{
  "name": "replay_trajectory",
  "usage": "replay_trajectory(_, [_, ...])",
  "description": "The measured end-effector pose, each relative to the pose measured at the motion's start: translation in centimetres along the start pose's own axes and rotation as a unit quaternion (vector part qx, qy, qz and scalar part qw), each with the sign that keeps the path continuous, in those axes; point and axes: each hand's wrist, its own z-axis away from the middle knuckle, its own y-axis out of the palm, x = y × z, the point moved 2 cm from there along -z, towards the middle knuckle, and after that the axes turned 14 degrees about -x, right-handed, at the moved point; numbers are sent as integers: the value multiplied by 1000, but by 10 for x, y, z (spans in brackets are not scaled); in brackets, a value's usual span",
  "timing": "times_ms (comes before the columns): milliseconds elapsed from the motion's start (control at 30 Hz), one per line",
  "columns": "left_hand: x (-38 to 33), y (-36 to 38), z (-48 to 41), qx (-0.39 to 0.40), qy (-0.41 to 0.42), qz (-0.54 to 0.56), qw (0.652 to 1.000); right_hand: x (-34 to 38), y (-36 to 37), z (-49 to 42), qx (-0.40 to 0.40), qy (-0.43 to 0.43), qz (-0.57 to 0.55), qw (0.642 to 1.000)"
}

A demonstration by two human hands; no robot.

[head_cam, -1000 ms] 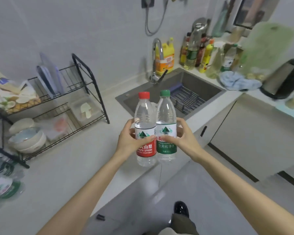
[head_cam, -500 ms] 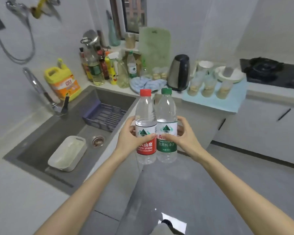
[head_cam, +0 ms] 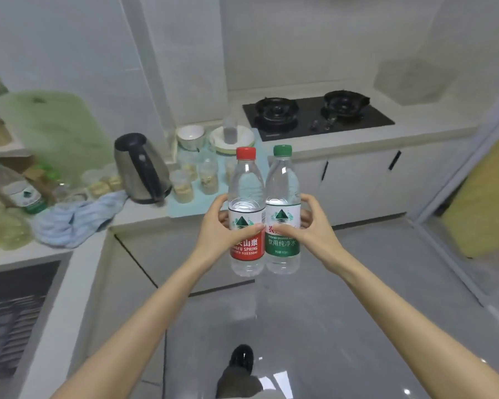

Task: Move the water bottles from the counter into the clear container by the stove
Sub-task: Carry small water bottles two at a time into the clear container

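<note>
Two clear water bottles are held upright and side by side in the air above the floor. My left hand [head_cam: 218, 230] grips the red-capped, red-labelled bottle [head_cam: 246, 197]. My right hand [head_cam: 314, 228] grips the green-capped, green-labelled bottle [head_cam: 283, 194]. The two bottles touch each other. A clear container [head_cam: 415, 82] stands on the counter to the right of the black two-burner stove [head_cam: 317, 116], against the wall, far beyond the bottles.
A kettle [head_cam: 141, 168], several small jars on a light blue mat [head_cam: 190, 205], bowls [head_cam: 190, 136] and a plate stack sit left of the stove. A blue cloth [head_cam: 75, 217] and green cutting board [head_cam: 52, 131] lie further left. The sink [head_cam: 15, 306] is at lower left.
The view has swung right from the sink and dish rack to the stove corner. Both hands keep the same hold on the two bottles, carried along in front of me.
</note>
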Motion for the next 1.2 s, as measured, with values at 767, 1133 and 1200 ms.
replay_trajectory(767, [-89, 356, -267, 273, 53, 46, 960, 5, -209, -286, -290, 3, 39, 956])
replay_trajectory(1133, [-123, 560, -348, 223, 64, 63, 971, -10, -367, -459, -269, -3, 30, 963])
replay_trajectory(1200, [-136, 598, -364, 211, 64, 66, 973, -6, -400, -495, -252, -2, 29, 967])
